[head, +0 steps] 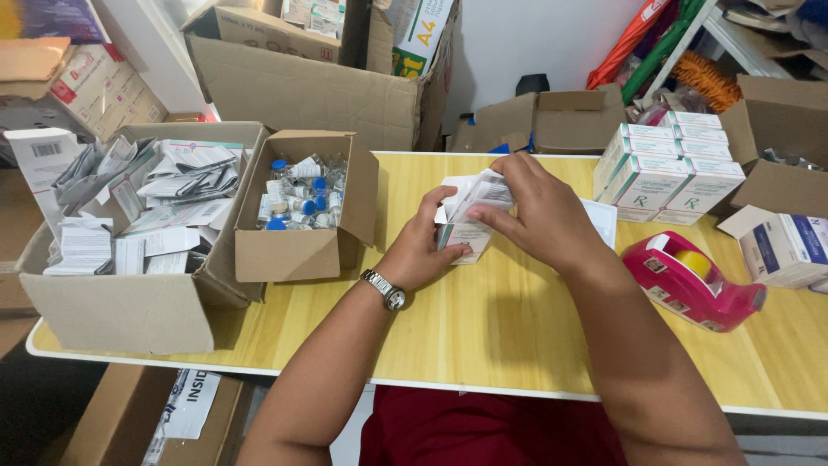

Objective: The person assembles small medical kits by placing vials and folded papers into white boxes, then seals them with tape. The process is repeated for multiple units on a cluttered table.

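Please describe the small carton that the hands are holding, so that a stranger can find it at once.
On the yellow table, look between the open box of vials and the pink tape dispenser. The small white carton sits there, gripped by the left hand while the right hand pushes folded paper in.

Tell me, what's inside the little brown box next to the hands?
The small cardboard box holds little glass vials, many with blue caps, piled loosely. Its front wall hides the lower ones, so what lies at the bottom cannot be seen.
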